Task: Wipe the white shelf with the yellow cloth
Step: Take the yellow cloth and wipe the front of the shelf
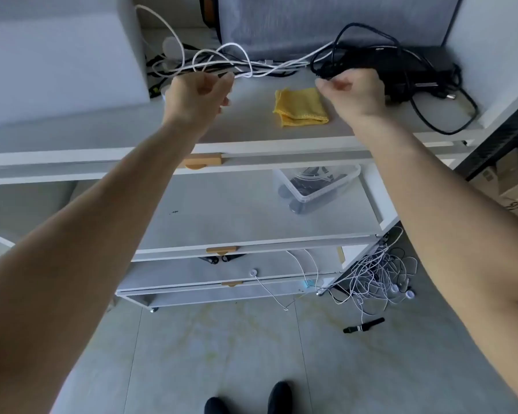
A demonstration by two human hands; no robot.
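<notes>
The folded yellow cloth (pixel 301 106) lies on the top board of the white shelf (pixel 251 127), between my two hands and touched by neither. My left hand (pixel 196 94) hovers left of the cloth, its fingers curled and pinching the dark end of a white cable (pixel 222 59). My right hand (pixel 355 91) is right of the cloth, its fingers closed at the edge of a bundle of black cables (pixel 371 52). Both forearms reach in from the bottom corners.
A white box (pixel 60 64) stands on the top board at the left, and a black power brick (pixel 428 70) at the right. A clear plastic bin (pixel 314 183) sits on the lower board. Tangled white wires (pixel 377 276) lie on the floor.
</notes>
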